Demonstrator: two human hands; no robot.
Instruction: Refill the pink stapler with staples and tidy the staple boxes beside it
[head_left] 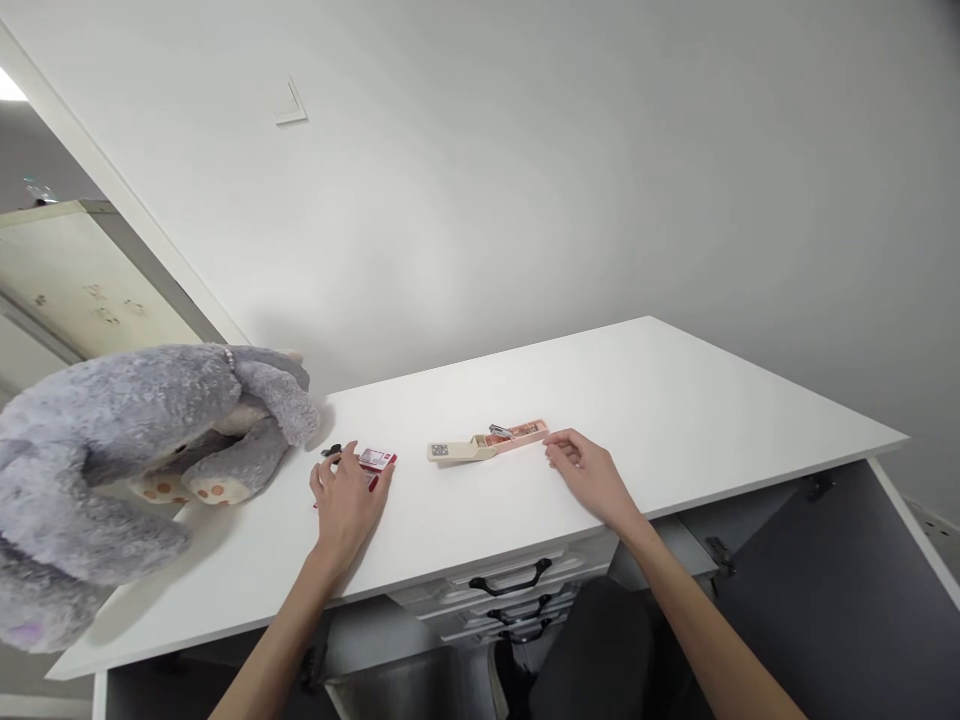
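Observation:
My left hand (346,500) lies on the white desk (675,410) with its fingers curled over a small red-and-white box (375,461), touching it. A small dark object (331,451) sits just beyond the thumb. My right hand (589,475) rests on the desk with fingers loosely bent, its fingertips at the right end of a long pink open case (516,438). The case's cream lid (459,451) is slid out to the left, and a small metal piece sits inside the case.
A large grey plush elephant (135,440) lies on the desk's left end. Under the desk stand white drawers with black handles (510,580). A plain white wall rises behind, and an open door panel (832,590) hangs at the lower right.

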